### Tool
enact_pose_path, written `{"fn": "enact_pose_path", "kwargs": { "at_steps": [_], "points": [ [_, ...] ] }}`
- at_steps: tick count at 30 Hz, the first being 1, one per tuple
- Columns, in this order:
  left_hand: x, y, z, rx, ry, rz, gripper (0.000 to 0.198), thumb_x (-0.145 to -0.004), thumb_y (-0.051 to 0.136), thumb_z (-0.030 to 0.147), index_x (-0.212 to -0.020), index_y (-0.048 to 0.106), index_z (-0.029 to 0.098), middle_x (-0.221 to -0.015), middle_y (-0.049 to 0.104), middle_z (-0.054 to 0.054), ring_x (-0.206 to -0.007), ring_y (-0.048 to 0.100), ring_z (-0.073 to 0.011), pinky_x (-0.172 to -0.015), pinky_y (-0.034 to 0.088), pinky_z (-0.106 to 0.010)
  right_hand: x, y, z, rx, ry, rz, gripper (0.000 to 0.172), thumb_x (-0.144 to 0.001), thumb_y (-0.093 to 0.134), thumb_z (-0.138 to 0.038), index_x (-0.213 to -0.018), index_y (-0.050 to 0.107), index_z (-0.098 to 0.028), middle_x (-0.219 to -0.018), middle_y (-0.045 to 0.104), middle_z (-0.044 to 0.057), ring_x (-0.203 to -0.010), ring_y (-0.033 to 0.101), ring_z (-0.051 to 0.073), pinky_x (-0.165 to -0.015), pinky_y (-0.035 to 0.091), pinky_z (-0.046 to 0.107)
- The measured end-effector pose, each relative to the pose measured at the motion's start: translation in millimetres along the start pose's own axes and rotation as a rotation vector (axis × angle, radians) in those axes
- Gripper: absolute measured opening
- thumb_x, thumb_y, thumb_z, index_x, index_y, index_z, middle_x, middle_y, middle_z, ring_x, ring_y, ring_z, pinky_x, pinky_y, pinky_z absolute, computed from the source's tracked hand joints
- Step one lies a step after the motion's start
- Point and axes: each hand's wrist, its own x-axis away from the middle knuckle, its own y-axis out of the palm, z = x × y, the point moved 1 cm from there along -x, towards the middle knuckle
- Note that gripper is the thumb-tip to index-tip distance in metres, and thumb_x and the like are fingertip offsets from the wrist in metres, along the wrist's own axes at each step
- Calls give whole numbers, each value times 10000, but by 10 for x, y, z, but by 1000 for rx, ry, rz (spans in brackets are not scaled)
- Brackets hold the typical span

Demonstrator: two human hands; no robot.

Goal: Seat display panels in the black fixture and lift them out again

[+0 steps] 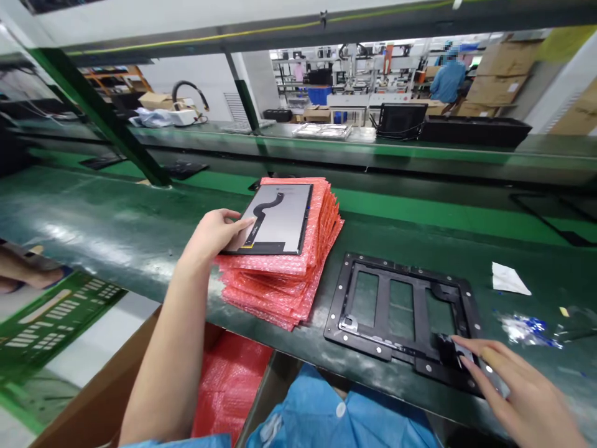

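Note:
A flat display panel with a silver-grey back and a curved black ribbon cable lies on top of a stack of red bubble-wrap pouches. My left hand is closed on the panel's left edge, thumb over its back; the other fingertips are partly hidden. To the right, a black frame fixture with crossbars and silver dots round its rim lies on the bench. My right hand pinches a small grey-and-black tool at the fixture's near right corner. The tool's exact kind is unclear.
On the green bench, a white paper scrap and crumpled clear-and-blue plastic bits lie at right. Red bubble wrap fills a carton below the edge. A green post rises at left. One person in blue is far behind.

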Motion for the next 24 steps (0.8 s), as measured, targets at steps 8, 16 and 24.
{"fn": "enact_pose_path", "kwargs": {
  "at_steps": [8,16,24],
  "points": [
    [281,-300,-135,526,-177,16,326,-533,825,219,-807,651,190,-687,681,-8,-553,592,-135,-492,456,-234,-144,76,-11,-44,-2,-16,242,-986,505,-355,-1112,703,-295,-1025,733,8,-821,711,160,-695,565,260],
    [1095,-108,20,911,-176,142,473,-535,810,104,-985,671,157,-720,744,22,-570,674,-122,-557,574,-164,-372,182,-397,-217,143,59,260,-988,499,-353,-913,722,-243,-948,740,42,-838,706,182,-745,548,287],
    [1758,497,348,891,-150,-124,494,-636,871,309,-1087,696,205,-817,779,-28,-663,742,-211,-561,607,-235,-871,105,-757,-326,215,204,145,-967,543,-291,-958,673,-228,-910,738,13,-813,697,160,-751,533,283]
  ]
}}
